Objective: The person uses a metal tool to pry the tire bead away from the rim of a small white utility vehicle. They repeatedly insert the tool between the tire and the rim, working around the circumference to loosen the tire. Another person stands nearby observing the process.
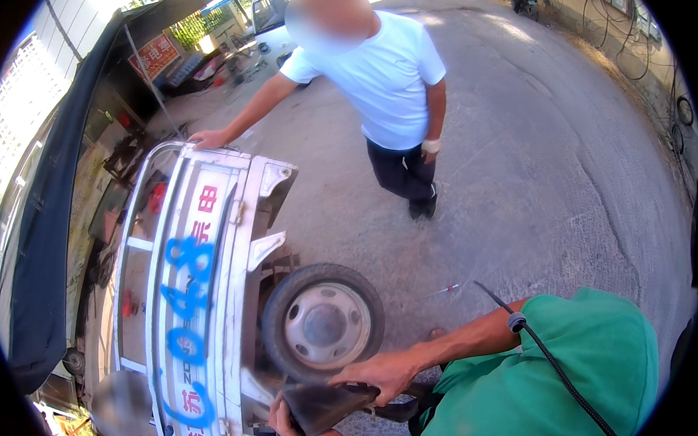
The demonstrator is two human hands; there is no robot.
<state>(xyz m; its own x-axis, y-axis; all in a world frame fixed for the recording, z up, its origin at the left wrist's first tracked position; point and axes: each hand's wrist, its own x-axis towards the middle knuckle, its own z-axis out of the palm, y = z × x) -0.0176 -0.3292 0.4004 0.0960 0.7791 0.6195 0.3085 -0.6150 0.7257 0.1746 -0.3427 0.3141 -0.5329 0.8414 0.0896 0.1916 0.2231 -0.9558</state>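
Observation:
My right hand (384, 374) reaches in from the right, its fingers bent over the upper edge of a dark wedge-shaped piece (323, 408) with a smooth, slightly shiny surface. What kind of thing it is I cannot make out. Below it, my left hand (302, 430) grips the piece's left end, fingers round the edge; the lower picture rim cuts off part of that arm. Just above the piece is a black tyre on a pale steel wheel (324, 325), beside a white vehicle's tailgate (238, 291).
A person in a white T-shirt (396, 78) stands beyond the wheel, one hand on the tailgate's top rail. A thin red-and-white tool (449, 288) lies on the concrete ground (523, 203). Another person's blurred head (122, 405) is at lower left. A black cord (568, 399) crosses my green shirt.

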